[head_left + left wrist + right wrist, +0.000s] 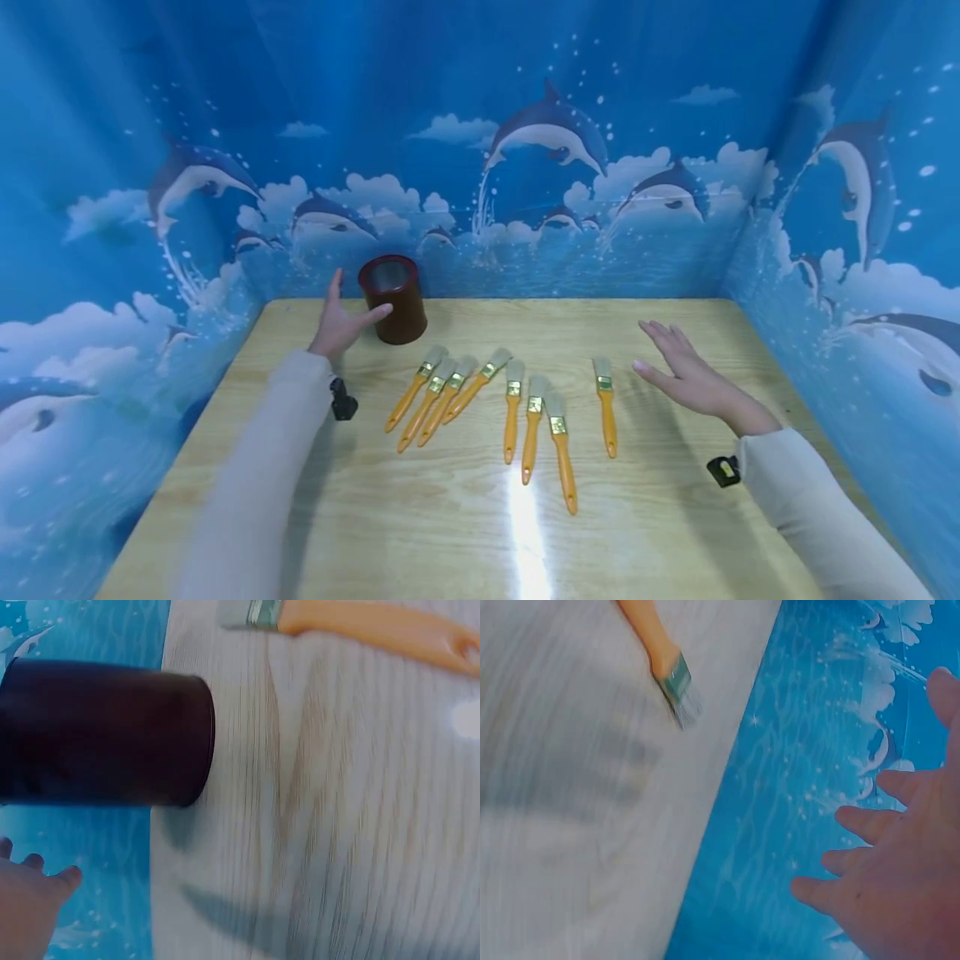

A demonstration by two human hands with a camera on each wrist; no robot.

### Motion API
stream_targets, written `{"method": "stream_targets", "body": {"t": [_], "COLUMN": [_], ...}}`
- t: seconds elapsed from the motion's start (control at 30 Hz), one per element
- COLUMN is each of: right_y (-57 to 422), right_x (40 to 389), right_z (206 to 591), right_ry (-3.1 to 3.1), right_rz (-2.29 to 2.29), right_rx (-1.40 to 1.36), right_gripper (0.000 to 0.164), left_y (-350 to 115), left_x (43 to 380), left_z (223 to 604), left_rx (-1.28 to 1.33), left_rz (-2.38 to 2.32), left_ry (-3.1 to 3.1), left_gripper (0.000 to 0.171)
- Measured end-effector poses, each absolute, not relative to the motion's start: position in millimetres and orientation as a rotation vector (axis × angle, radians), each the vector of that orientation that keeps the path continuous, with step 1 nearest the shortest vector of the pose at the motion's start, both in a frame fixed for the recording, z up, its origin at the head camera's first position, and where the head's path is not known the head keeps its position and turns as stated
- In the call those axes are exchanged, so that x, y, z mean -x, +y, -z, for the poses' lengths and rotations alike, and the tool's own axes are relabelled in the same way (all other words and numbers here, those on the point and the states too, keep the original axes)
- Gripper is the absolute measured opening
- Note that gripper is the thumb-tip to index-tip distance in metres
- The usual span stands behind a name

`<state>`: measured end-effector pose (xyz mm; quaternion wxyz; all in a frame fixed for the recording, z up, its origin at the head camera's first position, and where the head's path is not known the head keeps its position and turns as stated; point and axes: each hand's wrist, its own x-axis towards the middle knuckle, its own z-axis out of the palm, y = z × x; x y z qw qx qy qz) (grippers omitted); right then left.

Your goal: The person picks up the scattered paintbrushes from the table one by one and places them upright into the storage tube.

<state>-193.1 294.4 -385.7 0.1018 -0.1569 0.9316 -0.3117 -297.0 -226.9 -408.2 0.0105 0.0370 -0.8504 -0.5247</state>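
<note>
Behind brushes [532, 433] and dark cup [407, 312], dolphin-print curtain [420, 75].

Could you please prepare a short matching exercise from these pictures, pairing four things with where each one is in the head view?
Things:
1. Dark brown cylindrical container with a reddish rim
2. Orange-handled, pale-bristled paintbrush farthest to the right
3. Left hand
4. Right hand

Places:
A. Over the right side of the pale wooden table
B. Just left of the container
C. Standing near the table's far edge
D. Lying apart from the other seven paintbrushes

Right pairs: 1-C, 2-D, 3-B, 4-A
</note>
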Motion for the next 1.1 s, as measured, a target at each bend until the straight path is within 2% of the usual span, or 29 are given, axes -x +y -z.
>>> {"method": "stream_targets", "body": {"t": [0.23,0.57,0.83,1.1], "right_y": [284.1,271.3,267.8,266.8], "right_x": [191.4,188.2,185.1,181.3], "right_z": [403.5,420.3,423.2,423.2], "right_ry": [2.71,2.677,2.682,2.672], "right_rz": [0.995,1.062,1.08,1.08], "right_rx": [0.469,0.481,0.496,0.475], "right_gripper": [0.073,0.068,0.066,0.066], "left_y": [-207.7,-186.6,-183.2,-181.5], "left_x": [313.8,325.7,338.4,338.8], "left_z": [426.9,453.9,455.4,451.0], "left_rx": [-0.169,-0.237,-0.278,-0.31], "left_rz": [1.793,1.835,1.839,1.793], "left_ry": [-2.482,-2.33,-2.312,-2.334], "left_gripper": [0.118,0.117,0.125,0.121]}}
